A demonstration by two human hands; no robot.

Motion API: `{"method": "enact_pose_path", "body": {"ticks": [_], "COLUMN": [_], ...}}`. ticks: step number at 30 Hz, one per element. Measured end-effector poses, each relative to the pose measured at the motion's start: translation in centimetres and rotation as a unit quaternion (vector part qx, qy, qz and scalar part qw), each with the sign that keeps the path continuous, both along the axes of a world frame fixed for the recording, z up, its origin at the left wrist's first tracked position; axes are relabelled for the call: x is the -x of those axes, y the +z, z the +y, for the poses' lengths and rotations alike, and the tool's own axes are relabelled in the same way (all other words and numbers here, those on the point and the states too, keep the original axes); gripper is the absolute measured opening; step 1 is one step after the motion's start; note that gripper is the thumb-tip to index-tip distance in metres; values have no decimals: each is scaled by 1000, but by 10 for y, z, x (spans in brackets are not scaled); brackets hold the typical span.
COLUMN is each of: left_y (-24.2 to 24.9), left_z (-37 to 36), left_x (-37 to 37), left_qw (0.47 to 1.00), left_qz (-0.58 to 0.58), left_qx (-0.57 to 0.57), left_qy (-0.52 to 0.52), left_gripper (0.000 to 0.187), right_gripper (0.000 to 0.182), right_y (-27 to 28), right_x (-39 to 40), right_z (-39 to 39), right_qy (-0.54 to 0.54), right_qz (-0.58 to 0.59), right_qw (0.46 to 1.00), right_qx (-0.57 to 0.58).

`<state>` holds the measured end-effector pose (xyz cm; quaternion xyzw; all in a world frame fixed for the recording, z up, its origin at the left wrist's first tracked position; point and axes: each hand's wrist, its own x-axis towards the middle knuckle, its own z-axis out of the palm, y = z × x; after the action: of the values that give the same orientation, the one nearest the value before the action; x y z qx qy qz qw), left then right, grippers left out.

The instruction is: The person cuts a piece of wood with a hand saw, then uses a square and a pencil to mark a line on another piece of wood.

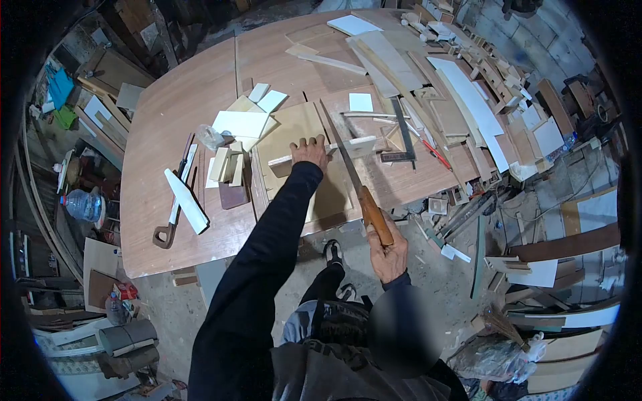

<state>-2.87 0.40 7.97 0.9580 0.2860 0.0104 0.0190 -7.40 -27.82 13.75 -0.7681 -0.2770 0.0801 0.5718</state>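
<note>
My right hand [389, 252] is wrapped around the wooden handle [374, 217] of a hand saw. Its long, narrow blade [344, 150] points away from me and crosses a narrow wooden strip [354, 147]. My left hand [311, 152] grips that strip just left of the blade, with its fingers curled over the far side. Beneath the strip lies a light brown board [284, 127] on the workbench [160, 120]. The strip's right end, pale on top, reaches past the blade.
Left of the board are white offcuts [241, 124], small wooden blocks [231, 167] and another saw [164, 234]. A try square [403, 130] and a red pencil-like tool [436, 154] lie to the right, beside long strips [468, 107]. A water bottle [81, 204] stands far left.
</note>
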Motion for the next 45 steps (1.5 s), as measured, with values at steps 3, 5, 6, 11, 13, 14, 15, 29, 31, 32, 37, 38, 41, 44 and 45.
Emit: {"method": "enact_pose_path", "body": {"ticks": [3, 5, 6, 11, 13, 14, 15, 29, 31, 32, 37, 38, 41, 44, 45], "left_y": [-14, -17, -14, -7, -7, -8, -8, -10, -6, -7, -2, -2, 2, -2, 2], "left_z": [-1, 3, 6, 24, 29, 29, 30, 40, 42, 38, 49, 49, 45, 45, 46], "left_x": [-1, -4, -4, -6, -9, -9, -10, -8, -11, -10, -15, -17, -15, -13, -12], "left_qw": [997, 996, 996, 998, 998, 998, 998, 986, 990, 990, 993, 993, 994, 988, 990], "left_qz": [-53, -59, -68, -52, -29, -27, -19, -7, 9, 8, 23, 23, 43, 18, 24], "left_qx": [-61, -72, -50, -9, 2, 1, 7, -12, 10, 13, 36, 35, 43, 18, 18], "left_qy": [3, -1, -14, -40, -63, -62, -67, -167, -139, -138, -108, -107, -96, -154, -136], "left_gripper": [39, 39, 39, 36, 36, 36, 38, 43, 44, 44, 48, 48, 46, 45, 45], "right_gripper": [43, 41, 40, 39, 39, 39, 38, 40, 39, 39, 38, 38, 38, 41, 41], "right_y": [5, 5, 5, 7, 19, 27, 37, 23, 23, 22, 39, 31, 42, 29, 20], "right_x": [2, 1, 0, -9, -12, -10, -9, -4, -8, -6, 14, 14, 7, -8, -14], "right_z": [12, 19, 22, 36, 35, 32, 29, 17, 25, 22, -13, -19, -10, 21, 30], "right_qy": [0, -2, -8, -12, 0, 2, 9, -8, -4, -2, -8, -7, -11, -9, -4], "right_qz": [-38, -49, -49, -99, -10, -7, 3, -34, 6, 6, -37, -68, -14, 44, -23], "right_qw": [999, 999, 999, 995, 1000, 1000, 1000, 997, 999, 999, 996, 996, 997, 998, 999], "right_qx": [-3, -2, 7, -3, 27, 26, 27, 70, 41, 45, 86, 50, 79, 40, 43]}}
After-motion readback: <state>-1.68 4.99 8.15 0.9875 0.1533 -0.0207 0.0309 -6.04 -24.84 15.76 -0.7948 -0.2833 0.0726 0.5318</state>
